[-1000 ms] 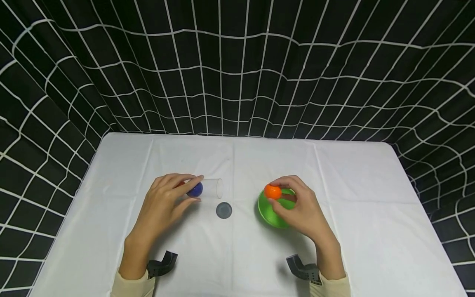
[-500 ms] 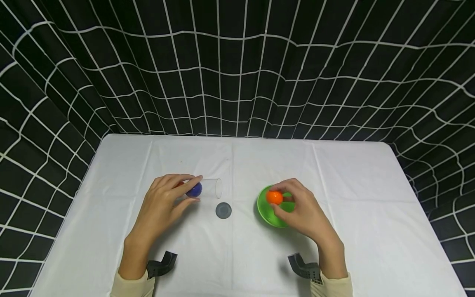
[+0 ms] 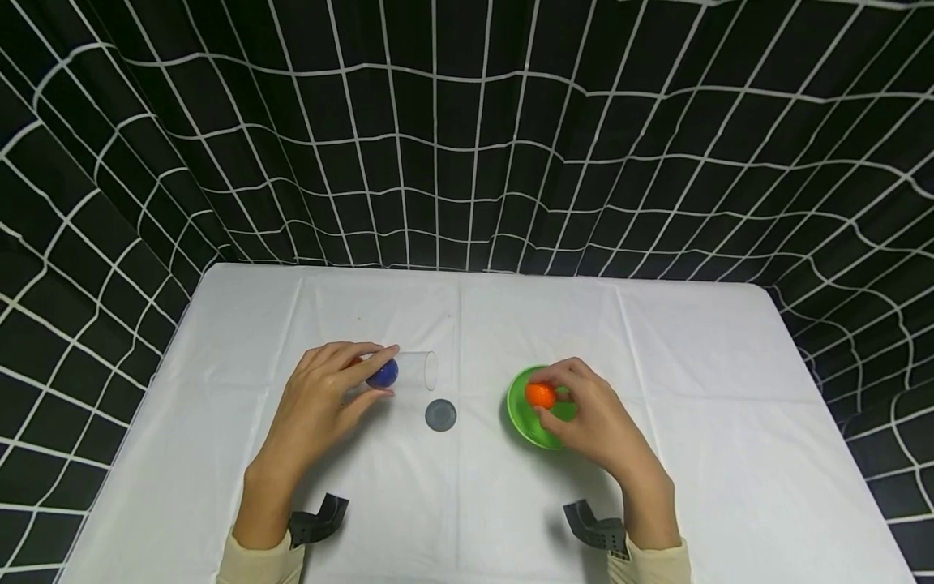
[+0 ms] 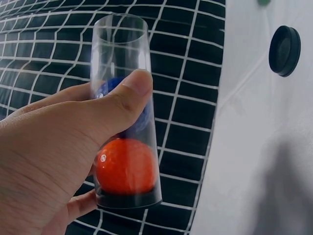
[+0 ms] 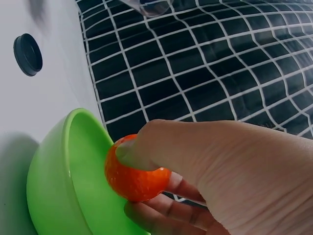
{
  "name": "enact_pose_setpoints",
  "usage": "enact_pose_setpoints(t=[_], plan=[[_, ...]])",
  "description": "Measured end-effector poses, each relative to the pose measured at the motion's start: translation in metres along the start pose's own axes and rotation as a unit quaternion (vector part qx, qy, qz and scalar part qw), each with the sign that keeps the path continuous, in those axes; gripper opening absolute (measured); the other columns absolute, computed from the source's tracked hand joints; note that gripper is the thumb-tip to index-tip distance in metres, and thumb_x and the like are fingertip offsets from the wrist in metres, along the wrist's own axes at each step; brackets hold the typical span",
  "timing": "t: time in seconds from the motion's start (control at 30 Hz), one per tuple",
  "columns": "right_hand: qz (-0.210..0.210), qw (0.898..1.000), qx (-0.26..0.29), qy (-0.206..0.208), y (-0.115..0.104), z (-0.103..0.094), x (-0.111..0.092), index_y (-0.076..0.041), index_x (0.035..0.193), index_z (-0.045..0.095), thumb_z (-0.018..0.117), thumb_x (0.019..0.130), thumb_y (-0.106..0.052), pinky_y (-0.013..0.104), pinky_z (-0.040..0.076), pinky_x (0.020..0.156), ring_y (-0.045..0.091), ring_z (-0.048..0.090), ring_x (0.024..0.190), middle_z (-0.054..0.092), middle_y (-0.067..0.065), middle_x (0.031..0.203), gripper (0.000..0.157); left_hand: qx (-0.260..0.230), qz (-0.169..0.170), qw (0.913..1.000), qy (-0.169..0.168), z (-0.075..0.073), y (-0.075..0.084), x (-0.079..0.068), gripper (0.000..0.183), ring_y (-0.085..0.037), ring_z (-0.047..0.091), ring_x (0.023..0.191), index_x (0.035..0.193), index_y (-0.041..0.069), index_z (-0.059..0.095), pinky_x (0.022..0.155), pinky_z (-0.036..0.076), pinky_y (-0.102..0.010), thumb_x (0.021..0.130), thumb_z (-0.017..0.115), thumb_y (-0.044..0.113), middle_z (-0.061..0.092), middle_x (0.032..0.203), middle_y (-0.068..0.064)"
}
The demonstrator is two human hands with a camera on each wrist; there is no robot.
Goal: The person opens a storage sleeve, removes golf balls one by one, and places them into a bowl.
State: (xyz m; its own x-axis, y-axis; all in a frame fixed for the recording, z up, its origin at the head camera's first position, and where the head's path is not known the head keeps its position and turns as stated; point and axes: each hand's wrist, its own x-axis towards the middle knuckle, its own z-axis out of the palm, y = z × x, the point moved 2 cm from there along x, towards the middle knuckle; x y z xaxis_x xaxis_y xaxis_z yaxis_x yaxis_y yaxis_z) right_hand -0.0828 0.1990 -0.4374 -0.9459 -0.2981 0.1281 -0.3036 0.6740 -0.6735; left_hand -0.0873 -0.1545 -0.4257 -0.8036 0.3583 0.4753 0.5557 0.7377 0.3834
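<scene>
My left hand (image 3: 321, 397) grips a clear plastic tube (image 4: 124, 44) with a dark base. Inside it, an orange ball (image 4: 126, 166) sits at the bottom and a blue ball (image 3: 383, 373) rests above it, partly behind my thumb. The tube lies roughly sideways in the head view, its mouth toward the right. My right hand (image 3: 594, 422) pinches another orange ball (image 5: 134, 171) between thumb and fingers, over the green bowl (image 5: 54, 181). No other ball shows in the visible part of the bowl.
A dark grey round cap (image 3: 441, 414) lies on the white tablecloth (image 3: 467, 503) between the hands. Black cloth with white netting (image 3: 467, 162) rises behind the table and at both sides. Dark camera mounts (image 3: 319, 519) are strapped at the wrists.
My right hand has brought its orange ball slightly nearer to me and lower, further over the green bowl. The left hand and tube have stayed in place.
</scene>
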Motion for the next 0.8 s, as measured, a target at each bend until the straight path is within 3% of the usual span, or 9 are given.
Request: enact_pose_setpoints(t=[0.17, 0.33, 0.43, 0.5, 0.63, 0.8], plan=[[0.005, 0.999, -0.031, 0.021, 0.002, -0.001, 0.001, -0.011, 0.128, 0.072, 0.081, 0.086, -0.003, 0.053, 0.055, 0.103, 0.031, 0.067, 0.118, 0.064, 0.010, 0.132, 0.044, 0.001, 0.001, 1.0000, 0.002, 0.000, 0.001, 0.000, 0.058, -0.028, 0.068, 0.119, 0.139, 0.025, 0.071, 0.105, 0.050, -0.049, 0.084, 0.089, 0.029, 0.075, 0.127, 0.000], [-0.010, 0.998, -0.023, 0.053, 0.002, -0.002, 0.002, -0.011, 0.131, 0.070, 0.081, 0.090, -0.006, 0.055, 0.049, 0.111, 0.037, 0.063, 0.131, 0.061, 0.012, 0.141, 0.043, 0.001, 0.003, 1.0000, 0.004, -0.001, 0.000, 0.001, 0.058, -0.027, 0.068, 0.119, 0.139, 0.025, 0.072, 0.104, 0.051, -0.049, 0.084, 0.090, 0.029, 0.075, 0.126, -0.001], [-0.026, 0.997, -0.008, 0.071, 0.001, -0.001, 0.003, -0.011, 0.128, 0.072, 0.081, 0.090, -0.006, 0.049, 0.047, 0.113, 0.034, 0.063, 0.131, 0.064, 0.010, 0.139, 0.040, -0.002, 0.003, 1.0000, 0.006, 0.000, 0.001, 0.001, 0.058, -0.027, 0.068, 0.118, 0.139, 0.025, 0.072, 0.102, 0.051, -0.049, 0.083, 0.090, 0.029, 0.075, 0.126, -0.001], [-0.034, 0.996, 0.000, 0.082, -0.001, 0.001, 0.003, -0.012, 0.127, 0.073, 0.081, 0.090, -0.006, 0.039, 0.047, 0.114, 0.031, 0.064, 0.130, 0.065, 0.009, 0.137, 0.038, -0.004, 0.004, 1.0000, 0.007, 0.000, 0.001, 0.001, 0.059, -0.027, 0.068, 0.117, 0.139, 0.026, 0.071, 0.101, 0.051, -0.048, 0.083, 0.090, 0.030, 0.075, 0.126, -0.001], [-0.048, 0.994, 0.026, 0.095, -0.007, 0.005, 0.005, -0.011, 0.126, 0.073, 0.080, 0.091, -0.003, 0.025, 0.052, 0.108, 0.026, 0.067, 0.124, 0.068, 0.007, 0.134, 0.036, -0.004, 0.009, 0.9999, 0.007, 0.002, 0.003, 0.002, 0.061, -0.027, 0.068, 0.117, 0.141, 0.027, 0.070, 0.101, 0.051, -0.048, 0.084, 0.090, 0.031, 0.075, 0.125, -0.001], [-0.057, 0.991, 0.072, 0.094, -0.016, 0.015, 0.008, -0.012, 0.128, 0.072, 0.077, 0.093, -0.001, 0.034, 0.063, 0.095, 0.027, 0.073, 0.113, 0.068, 0.004, 0.130, 0.037, -0.002, 0.014, 0.9998, 0.010, 0.003, 0.004, 0.002, 0.061, -0.027, 0.068, 0.116, 0.141, 0.027, 0.070, 0.101, 0.051, -0.047, 0.083, 0.090, 0.032, 0.075, 0.124, -0.002]])
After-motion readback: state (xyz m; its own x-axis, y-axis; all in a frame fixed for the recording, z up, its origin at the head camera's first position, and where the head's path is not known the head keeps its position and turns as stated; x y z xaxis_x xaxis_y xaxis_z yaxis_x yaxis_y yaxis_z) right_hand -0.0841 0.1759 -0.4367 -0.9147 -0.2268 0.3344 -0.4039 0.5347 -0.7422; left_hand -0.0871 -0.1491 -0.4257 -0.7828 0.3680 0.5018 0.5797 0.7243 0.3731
